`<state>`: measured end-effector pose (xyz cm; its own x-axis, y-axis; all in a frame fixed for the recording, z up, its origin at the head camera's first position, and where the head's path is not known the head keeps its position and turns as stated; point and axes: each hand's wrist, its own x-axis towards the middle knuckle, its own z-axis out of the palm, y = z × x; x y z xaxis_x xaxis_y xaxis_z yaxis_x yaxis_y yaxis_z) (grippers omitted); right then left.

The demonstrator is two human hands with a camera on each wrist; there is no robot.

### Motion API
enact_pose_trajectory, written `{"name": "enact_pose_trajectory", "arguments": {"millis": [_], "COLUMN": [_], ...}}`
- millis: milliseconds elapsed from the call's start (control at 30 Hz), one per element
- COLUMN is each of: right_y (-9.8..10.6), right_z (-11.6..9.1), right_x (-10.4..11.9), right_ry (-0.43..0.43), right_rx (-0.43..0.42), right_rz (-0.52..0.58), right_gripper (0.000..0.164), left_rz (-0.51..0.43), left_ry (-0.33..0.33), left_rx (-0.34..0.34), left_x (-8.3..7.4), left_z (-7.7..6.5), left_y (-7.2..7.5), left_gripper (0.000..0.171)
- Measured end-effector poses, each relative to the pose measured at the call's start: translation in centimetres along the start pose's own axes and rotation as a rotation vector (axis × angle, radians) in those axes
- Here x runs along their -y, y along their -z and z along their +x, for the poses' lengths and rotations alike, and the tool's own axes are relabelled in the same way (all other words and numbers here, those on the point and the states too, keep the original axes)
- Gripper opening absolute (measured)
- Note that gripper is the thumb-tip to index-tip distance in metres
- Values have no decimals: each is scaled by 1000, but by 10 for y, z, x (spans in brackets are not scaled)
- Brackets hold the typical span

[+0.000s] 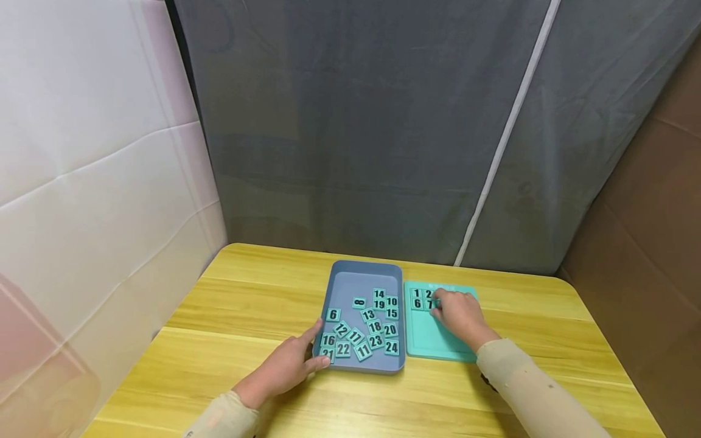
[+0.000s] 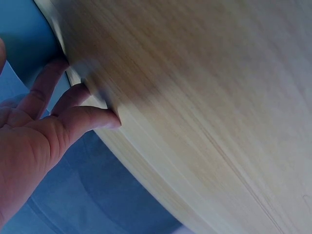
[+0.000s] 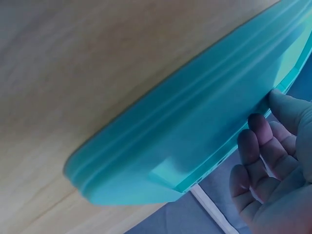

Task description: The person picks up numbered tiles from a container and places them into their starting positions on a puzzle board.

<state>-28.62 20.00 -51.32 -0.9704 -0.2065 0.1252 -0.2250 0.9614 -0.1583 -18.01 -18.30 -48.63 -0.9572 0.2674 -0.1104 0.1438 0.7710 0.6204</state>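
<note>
A shallow blue-grey tray (image 1: 342, 286) on the wooden table holds several loose number tiles (image 1: 375, 327). My left hand (image 1: 287, 365) rests against its near left corner, thumb at the front and fingers along the left side. To the right, a turquoise board (image 1: 432, 337) carries tiles 1, 2, 6 and 7 in its upper left. My right hand (image 1: 459, 313) reaches over that board, thumb and index finger curled together at the number tile 7 (image 1: 429, 304), pinching at its right side. The hand covers the board's upper right. In the right wrist view its thumb (image 3: 287, 109) meets the board's recessed rim.
Tray and board stand close side by side on the wooden table (image 1: 230, 310). A grey curtain (image 1: 339, 134) hangs behind the table. White cloth (image 1: 98, 152) is on the left and brown cloth (image 1: 646, 201) on the right.
</note>
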Motion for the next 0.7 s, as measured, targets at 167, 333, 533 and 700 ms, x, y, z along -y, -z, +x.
{"name": "enact_pose_trajectory", "arguments": {"millis": [167, 333, 533, 700], "right_y": [0, -1, 0, 2], "right_z": [-1, -1, -2, -2], "right_x": [2, 2, 3, 4], "right_ry": [3, 5, -11, -33], "right_rx": [0, -11, 10, 43], "right_rz": [4, 14, 26, 46], "right_gripper": [31, 30, 32, 34], "left_rz": [2, 5, 2, -8], "left_ry": [-3, -6, -6, 7], "left_rx": [-4, -2, -3, 2], "left_x": [1, 1, 2, 1], "left_z": [0, 1, 0, 0], "left_y": [-1, -2, -3, -1], "left_gripper": [86, 85, 84, 85]}}
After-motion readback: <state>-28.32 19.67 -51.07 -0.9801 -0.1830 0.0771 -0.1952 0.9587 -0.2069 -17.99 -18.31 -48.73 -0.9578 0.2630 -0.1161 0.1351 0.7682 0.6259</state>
